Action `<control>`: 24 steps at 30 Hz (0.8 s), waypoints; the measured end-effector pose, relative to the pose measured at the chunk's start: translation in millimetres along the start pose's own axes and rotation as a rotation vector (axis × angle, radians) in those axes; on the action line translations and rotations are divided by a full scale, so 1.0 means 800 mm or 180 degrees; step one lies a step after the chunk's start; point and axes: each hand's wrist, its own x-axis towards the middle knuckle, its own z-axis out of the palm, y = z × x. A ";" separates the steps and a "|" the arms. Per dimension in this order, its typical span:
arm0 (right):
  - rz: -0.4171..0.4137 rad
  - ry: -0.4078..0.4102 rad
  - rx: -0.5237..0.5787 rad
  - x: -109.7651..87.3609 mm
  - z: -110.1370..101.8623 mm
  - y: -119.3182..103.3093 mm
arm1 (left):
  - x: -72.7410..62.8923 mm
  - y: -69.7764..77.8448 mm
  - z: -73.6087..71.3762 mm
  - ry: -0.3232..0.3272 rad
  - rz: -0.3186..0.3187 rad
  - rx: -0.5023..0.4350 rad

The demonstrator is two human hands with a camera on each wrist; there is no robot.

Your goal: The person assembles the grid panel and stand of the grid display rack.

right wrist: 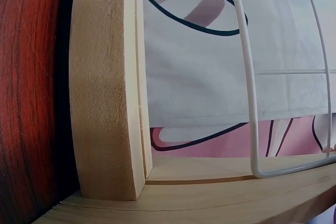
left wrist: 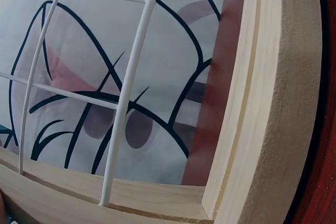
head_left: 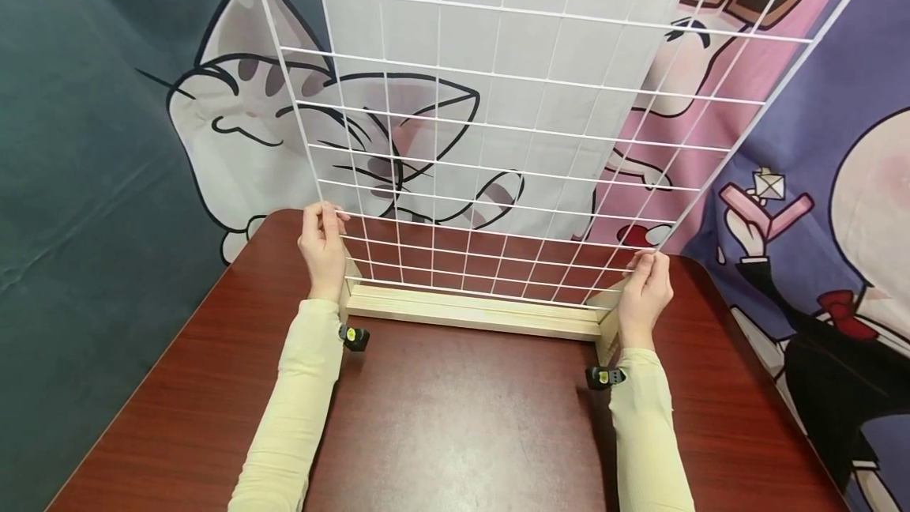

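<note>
a white wire grid panel point(head_left: 526, 125) stands upright over a pale wooden base frame point(head_left: 472, 312) that lies across the far half of the dark red-brown wooden surface point(head_left: 455, 433). the panel's bottom edge sits at the long grooved rail of the frame, and the panel leans a little to the right as seen from the head view, its upper corner reaching the top right of the picture.

the left hand point(head_left: 323, 247) grips the panel's left side wire low down, fingers curled round it just above the frame's left end. the right hand point(head_left: 645, 291) pinches the right side wire near the panel's lower right corner, fingers closed on it just above the frame's right end. both arms wear pale yellow sleeves point(head_left: 298, 409), each with a small black wrist camera clip point(head_left: 353, 336) beneath.

in the left wrist view, a vertical wire of the grid point(left wrist: 128, 87) drops down to the slot of the wooden rail point(left wrist: 131, 192), beside a wooden side upright point(left wrist: 273, 103) with a groove along it. in the right wrist view, the panel's rounded bottom corner point(right wrist: 257, 169) rests just above the rail point(right wrist: 210, 187), a little apart from the other wooden upright point(right wrist: 105, 87).

behind the surface hangs a cartoon cloth backdrop point(head_left: 235, 125) with a grey-and-white cat drawing, pink and purple areas to the right and plain dark teal to the left.
</note>
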 end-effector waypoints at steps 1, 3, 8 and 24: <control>0.0001 0.0001 -0.0005 0.000 0.000 0.000 | 0.000 0.001 0.000 0.0006 -0.0010 -0.0004; -0.0007 -0.0010 -0.0008 0.000 -0.001 0.000 | 0.000 0.001 0.000 0.0019 -0.0039 -0.0015; -0.0032 -0.0047 -0.0012 0.000 -0.002 0.000 | 0.000 0.001 0.001 0.0015 -0.0046 -0.0030; 0.0080 0.0008 0.0095 -0.003 -0.002 -0.021 | -0.002 0.013 0.001 -0.0021 -0.0189 -0.0096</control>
